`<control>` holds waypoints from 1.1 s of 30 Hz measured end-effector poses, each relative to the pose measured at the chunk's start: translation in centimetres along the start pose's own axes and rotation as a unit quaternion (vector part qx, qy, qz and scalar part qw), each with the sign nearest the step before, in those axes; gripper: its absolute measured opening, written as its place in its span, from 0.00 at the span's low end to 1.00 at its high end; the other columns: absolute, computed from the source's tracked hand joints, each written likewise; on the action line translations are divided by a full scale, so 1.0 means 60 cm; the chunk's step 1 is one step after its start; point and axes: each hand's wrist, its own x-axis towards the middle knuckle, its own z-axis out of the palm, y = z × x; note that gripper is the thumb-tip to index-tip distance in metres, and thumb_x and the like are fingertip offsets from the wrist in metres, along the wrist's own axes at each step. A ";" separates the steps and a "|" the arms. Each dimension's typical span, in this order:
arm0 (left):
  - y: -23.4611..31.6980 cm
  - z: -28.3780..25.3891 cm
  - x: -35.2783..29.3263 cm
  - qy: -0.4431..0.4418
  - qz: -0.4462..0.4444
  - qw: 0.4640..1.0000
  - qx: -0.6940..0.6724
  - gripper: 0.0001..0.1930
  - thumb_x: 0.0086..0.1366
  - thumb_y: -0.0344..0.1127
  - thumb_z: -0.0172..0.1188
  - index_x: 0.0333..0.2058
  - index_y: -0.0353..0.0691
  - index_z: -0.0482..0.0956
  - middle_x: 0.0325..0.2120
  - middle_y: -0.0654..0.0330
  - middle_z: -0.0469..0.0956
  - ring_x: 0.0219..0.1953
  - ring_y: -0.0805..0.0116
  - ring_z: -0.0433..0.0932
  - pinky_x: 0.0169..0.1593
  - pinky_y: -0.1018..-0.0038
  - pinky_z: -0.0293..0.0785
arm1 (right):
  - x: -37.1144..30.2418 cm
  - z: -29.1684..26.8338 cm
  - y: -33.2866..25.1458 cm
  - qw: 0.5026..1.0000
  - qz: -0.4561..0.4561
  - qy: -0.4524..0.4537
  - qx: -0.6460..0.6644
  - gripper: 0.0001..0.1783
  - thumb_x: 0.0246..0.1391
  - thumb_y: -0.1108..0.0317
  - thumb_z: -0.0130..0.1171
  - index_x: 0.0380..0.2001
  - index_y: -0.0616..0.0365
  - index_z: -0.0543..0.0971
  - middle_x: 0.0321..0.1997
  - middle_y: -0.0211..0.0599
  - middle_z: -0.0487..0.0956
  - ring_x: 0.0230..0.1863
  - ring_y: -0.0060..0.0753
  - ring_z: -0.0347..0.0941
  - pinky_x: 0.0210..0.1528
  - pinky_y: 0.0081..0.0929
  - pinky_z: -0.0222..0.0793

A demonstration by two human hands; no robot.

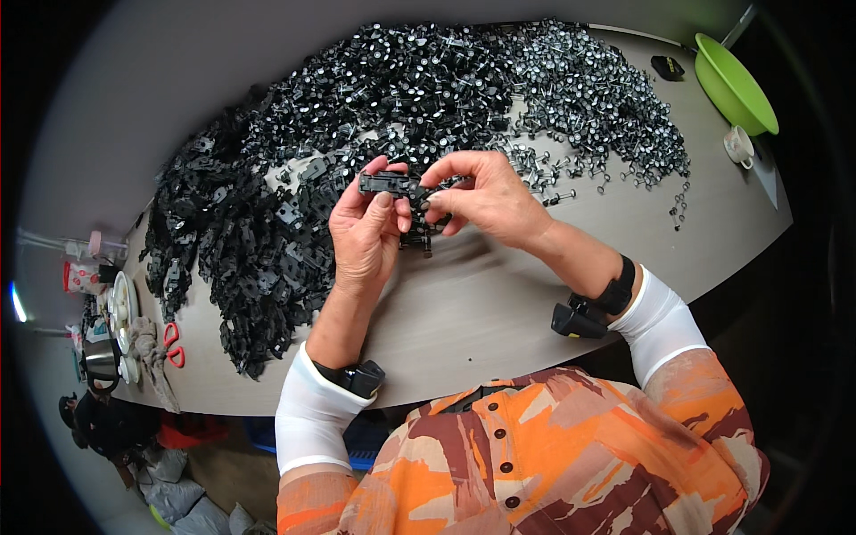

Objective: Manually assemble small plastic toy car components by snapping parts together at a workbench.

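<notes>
Over the middle of the table, my left hand (364,236) grips a small black plastic part (385,184), its thumb pressed against the front face. Close at its right end is my right hand (493,201), thumb and forefinger pinched together. Something small and dark shows among the right fingers, but its kind is hidden. Left of my hands spreads a heap of flat black plastic pieces (241,241). Behind them lies a big pile of black pieces with shiny round heads (401,71). Small round-headed metal pins (606,98) are heaped at the far right.
A green basin (736,85) stands tilted at the far right, beside a white cup (738,147) and a small black object (667,68). Red-handled scissors (174,346), a grey cloth (152,357) and a metal pot (101,361) sit along the left edge of the table (499,321).
</notes>
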 end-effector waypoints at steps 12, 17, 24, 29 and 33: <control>-0.015 0.017 -0.014 -0.033 -0.013 0.990 0.134 0.26 0.61 0.21 0.53 0.58 0.32 0.60 0.27 0.60 0.75 0.24 0.75 0.73 0.28 0.80 0.72 | 0.017 0.007 -0.004 0.846 -0.368 0.047 -0.383 0.06 0.38 0.80 0.62 0.24 0.63 0.78 0.24 0.40 0.76 0.24 0.36 0.75 0.25 0.25 0.72; -0.017 0.015 -0.021 -0.046 -0.018 0.980 0.191 0.26 0.61 0.20 0.52 0.59 0.34 0.61 0.28 0.61 0.74 0.23 0.76 0.72 0.28 0.81 0.72 | 0.006 0.013 -0.019 0.823 -0.331 0.002 -0.461 0.06 0.35 0.79 0.61 0.22 0.64 0.75 0.26 0.43 0.74 0.27 0.41 0.75 0.29 0.31 0.74; -0.017 0.025 -0.021 -0.040 0.006 0.980 0.196 0.23 0.61 0.20 0.52 0.56 0.31 0.64 0.30 0.61 0.74 0.26 0.76 0.74 0.31 0.80 0.73 | 0.016 0.017 0.007 0.856 -0.381 0.010 -0.350 0.07 0.37 0.80 0.61 0.23 0.62 0.74 0.24 0.36 0.72 0.23 0.36 0.71 0.23 0.29 0.70; 0.001 0.024 -0.012 -0.052 -0.027 0.993 0.099 0.16 0.64 0.29 0.52 0.49 0.30 0.69 0.34 0.55 0.77 0.28 0.71 0.77 0.33 0.75 0.77 | 0.028 0.002 -0.003 0.759 -0.431 0.045 -0.486 0.07 0.35 0.72 0.62 0.20 0.57 0.73 0.24 0.32 0.71 0.31 0.36 0.70 0.31 0.31 0.69; 0.002 0.023 -0.012 -0.042 -0.094 0.987 0.122 0.10 0.65 0.30 0.52 0.42 0.31 0.72 0.29 0.56 0.77 0.26 0.69 0.78 0.29 0.76 0.79 | 0.034 -0.013 -0.014 0.754 -0.424 -0.013 -0.502 0.12 0.37 0.71 0.65 0.27 0.59 0.74 0.28 0.34 0.73 0.30 0.36 0.71 0.29 0.28 0.68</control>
